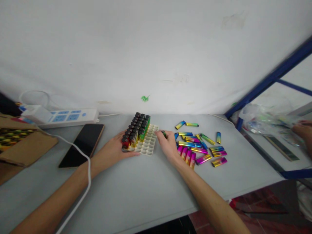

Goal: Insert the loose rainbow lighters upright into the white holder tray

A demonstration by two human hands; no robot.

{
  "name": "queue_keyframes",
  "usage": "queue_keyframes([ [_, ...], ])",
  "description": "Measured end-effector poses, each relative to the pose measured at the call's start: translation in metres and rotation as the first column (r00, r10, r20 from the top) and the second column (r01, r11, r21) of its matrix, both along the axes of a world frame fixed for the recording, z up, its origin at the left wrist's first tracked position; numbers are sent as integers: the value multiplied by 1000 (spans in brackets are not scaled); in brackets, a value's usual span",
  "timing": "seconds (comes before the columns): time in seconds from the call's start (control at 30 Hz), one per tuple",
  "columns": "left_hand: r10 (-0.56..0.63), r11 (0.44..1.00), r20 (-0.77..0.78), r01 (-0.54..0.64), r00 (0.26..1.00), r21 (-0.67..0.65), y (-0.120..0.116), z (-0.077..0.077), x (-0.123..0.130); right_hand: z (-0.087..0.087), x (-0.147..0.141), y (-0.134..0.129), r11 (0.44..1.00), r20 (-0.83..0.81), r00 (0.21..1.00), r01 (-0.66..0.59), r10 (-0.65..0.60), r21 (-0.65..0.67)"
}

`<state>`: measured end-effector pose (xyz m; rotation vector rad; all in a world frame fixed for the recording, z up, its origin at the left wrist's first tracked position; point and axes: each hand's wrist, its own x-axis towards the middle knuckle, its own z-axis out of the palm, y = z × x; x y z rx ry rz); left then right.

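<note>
A pale tray (148,147) with round pockets lies on the grey table; upright lighters (136,126) with black tops fill its left part, and its right pockets show bare. My left hand (116,148) grips the tray's left front corner, thumb along the front edge. At the tray's right edge, my right hand (167,143) is closed around a dark-topped lighter (164,133), mostly hidden by the fingers. Loose shiny lighters (207,139) in pink, yellow, blue and green lie right of my right hand, some partly behind it.
On the left are a black phone (83,144), a white power strip (70,117), an open cardboard box (29,146) and a white cable (89,175) crossing over my left forearm. Right of a blue frame (258,81), plastic bags (255,120) and another person's hand (303,130) show.
</note>
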<state>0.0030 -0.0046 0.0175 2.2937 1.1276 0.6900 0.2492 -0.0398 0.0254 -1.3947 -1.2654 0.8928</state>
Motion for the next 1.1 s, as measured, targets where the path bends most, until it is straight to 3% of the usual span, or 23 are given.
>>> queue_keyframes([
  [0.2,-14,1000,-2,14,1000,17,0,-3,-2,5,-3,-1,998,43,997,-59,60,-20],
  [0.47,-17,1000,14,17,1000,-1,-2,-1,1,9,-4,-8,974,173,973,-178,154,137],
  [0.67,-28,1000,40,28,999,6,-1,-2,1,15,-2,-11,926,415,910,-167,12,339],
  [0.93,-48,998,53,47,997,33,-1,-4,0,7,-6,-12,925,427,901,-228,82,305],
  [1.1,-23,1000,28,23,999,20,-2,-3,1,0,-10,-10,906,594,796,-331,117,265],
])
